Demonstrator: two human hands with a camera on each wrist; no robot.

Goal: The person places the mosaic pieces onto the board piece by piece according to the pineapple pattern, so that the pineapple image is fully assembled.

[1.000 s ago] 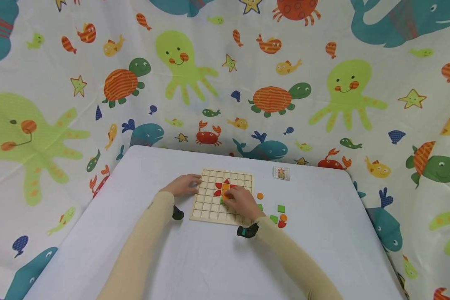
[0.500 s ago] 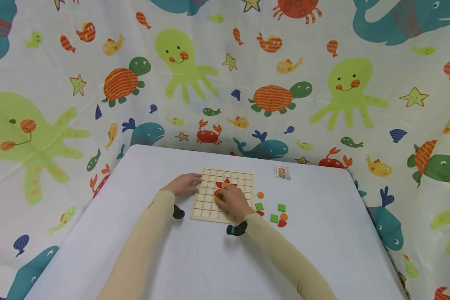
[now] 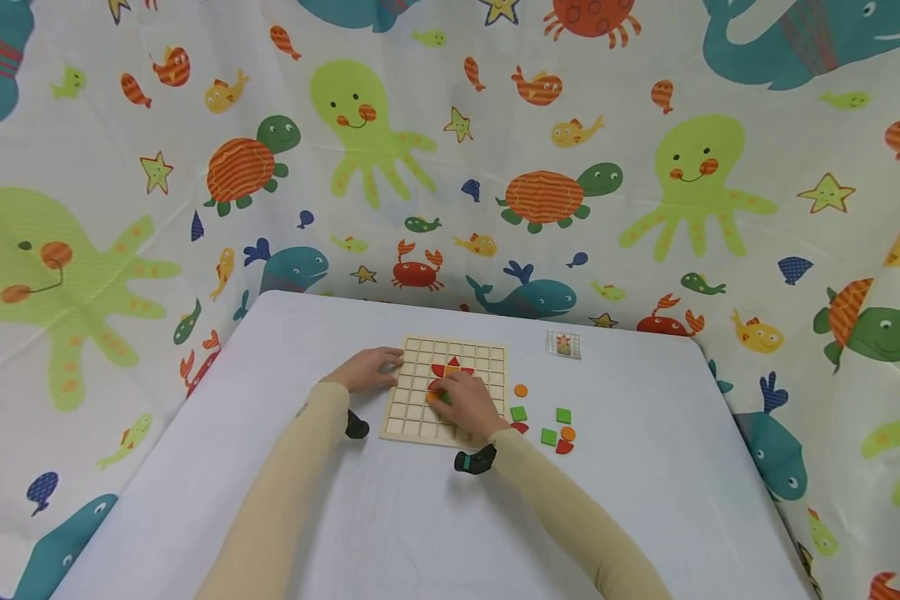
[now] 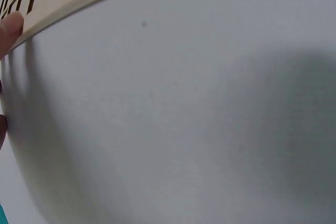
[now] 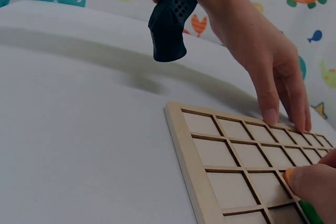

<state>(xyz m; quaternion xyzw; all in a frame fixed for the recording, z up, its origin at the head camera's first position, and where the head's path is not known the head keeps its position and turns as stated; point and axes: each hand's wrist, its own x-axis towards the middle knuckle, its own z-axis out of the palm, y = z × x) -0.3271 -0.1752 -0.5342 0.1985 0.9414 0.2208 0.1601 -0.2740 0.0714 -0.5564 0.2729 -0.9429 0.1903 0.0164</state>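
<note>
A wooden grid board (image 3: 412,417) lies on the white table, with red petal-like pieces (image 3: 453,362) and an orange piece (image 3: 451,369) in its middle cells. My left hand (image 3: 367,370) rests at the board's left edge; its thumb (image 4: 11,24) touches the rim in the left wrist view. My right hand (image 3: 471,403) is over the board's middle and pinches an orange disc (image 5: 288,174) at a cell. Beside that disc a green piece (image 5: 310,212) shows, partly hidden by the right hand.
Right of the board lie green squares (image 3: 563,415), orange discs (image 3: 521,390) and red pieces (image 3: 565,447). A small gridded card (image 3: 563,344) with a flower-like picture lies farther back. A sea-animal curtain (image 3: 450,167) hangs behind the table.
My right hand has moved left across the board with the orange disc, then stayed nearly still over the last half second. My left hand has stayed at the board's edge.
</note>
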